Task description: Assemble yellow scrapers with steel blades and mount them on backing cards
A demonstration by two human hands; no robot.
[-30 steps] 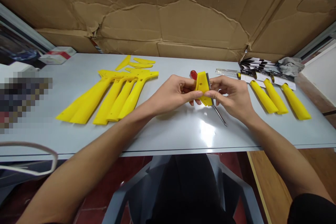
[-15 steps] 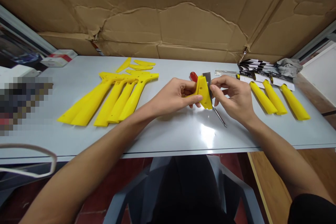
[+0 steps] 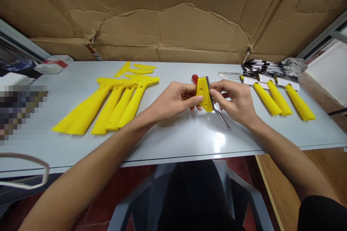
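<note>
Head view, worker seated at a pale grey table (image 3: 173,140). Both hands meet above the middle of the table. The left hand (image 3: 173,100) pinches a yellow scraper head (image 3: 204,93), thumb on the near face and fingers curled behind it. The right hand (image 3: 235,99) closes its fingertips on the head's right edge, where a thin metal blade (image 3: 208,83) runs alongside the plastic. The head is held upright, clear of the table; its long axis runs near to far, the narrower end pointing away toward the cardboard wall (image 3: 173,18), the wider end toward the worker. Whether the blade is seated in the head cannot be told.

Just behind and below the hands lies a screwdriver (image 3: 222,118), its red handle showing past the head at the far side and its shaft pointing near and right. To the left, a fan of long yellow handle halves (image 3: 108,104) lies flat, with small yellow pieces (image 3: 138,68) beyond them. To the right, three finished scrapers (image 3: 279,97) lie side by side, their heads in printed card sleeves.
</note>
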